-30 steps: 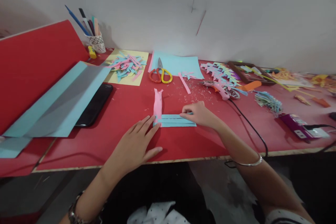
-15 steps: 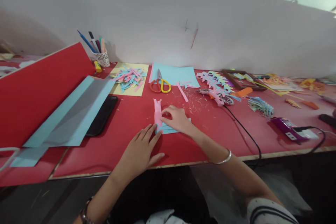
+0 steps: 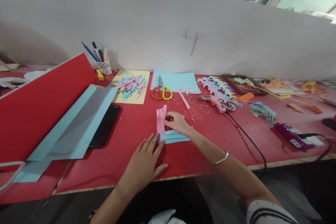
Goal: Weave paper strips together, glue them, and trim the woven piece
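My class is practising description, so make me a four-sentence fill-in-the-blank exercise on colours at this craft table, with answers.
1. The right hand has its fingertips at the ____ paper strips.
2. The left hand has its fingertips at one end of the ____ strips that run sideways.
3. The scissors have one red handle and one ____ handle.
4. The heaped paper snippets lie on a ____ sheet.

Missing words: pink; light blue; yellow; pale yellow.
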The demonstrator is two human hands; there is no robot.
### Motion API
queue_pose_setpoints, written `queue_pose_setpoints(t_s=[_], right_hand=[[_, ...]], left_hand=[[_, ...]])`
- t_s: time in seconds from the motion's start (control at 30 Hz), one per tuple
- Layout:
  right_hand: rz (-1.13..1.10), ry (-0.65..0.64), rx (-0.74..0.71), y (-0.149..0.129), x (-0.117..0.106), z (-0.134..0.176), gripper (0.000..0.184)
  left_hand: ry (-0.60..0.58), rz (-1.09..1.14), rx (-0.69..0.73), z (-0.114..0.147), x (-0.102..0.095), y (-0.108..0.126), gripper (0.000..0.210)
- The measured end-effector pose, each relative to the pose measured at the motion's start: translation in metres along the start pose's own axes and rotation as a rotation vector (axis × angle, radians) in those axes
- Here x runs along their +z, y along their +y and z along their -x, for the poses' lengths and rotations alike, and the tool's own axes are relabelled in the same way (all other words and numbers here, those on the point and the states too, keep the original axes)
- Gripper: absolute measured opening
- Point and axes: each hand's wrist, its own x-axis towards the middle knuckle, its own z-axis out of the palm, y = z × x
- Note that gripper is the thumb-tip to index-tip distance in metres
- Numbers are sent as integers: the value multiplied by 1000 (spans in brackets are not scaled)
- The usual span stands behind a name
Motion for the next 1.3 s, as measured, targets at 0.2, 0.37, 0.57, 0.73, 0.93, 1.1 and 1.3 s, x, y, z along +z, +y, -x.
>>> queue_pose_setpoints(t_s=[0.2,0.37,0.57,0.73,0.93,1.1,1.3], right_hand=[[-88,-6,-48,-2,4,-5,14],[100,92,-29,-4,1,-3,6],[185,80,-13,-6,0,-11,14],[182,48,-25,-6,-1,-24,20],[159,60,-23,-4,0,-39,10],[121,114,2,0,-2,-49,1],[5,59,-93,5,-9,-46,16]], left_hand=[[-14,-28,-8,0,-1,2,53],[-42,-39,-2,-1,-4,1,53],[-7,-11,-7,-2,-4,1,52],[-27,39,-27,-1,-3,1,52],[-42,55,-31,-1,-5,1,53],[-24,68,-36,-1,-5,1,52],[-24,61,-37,-2,-5,1,51]])
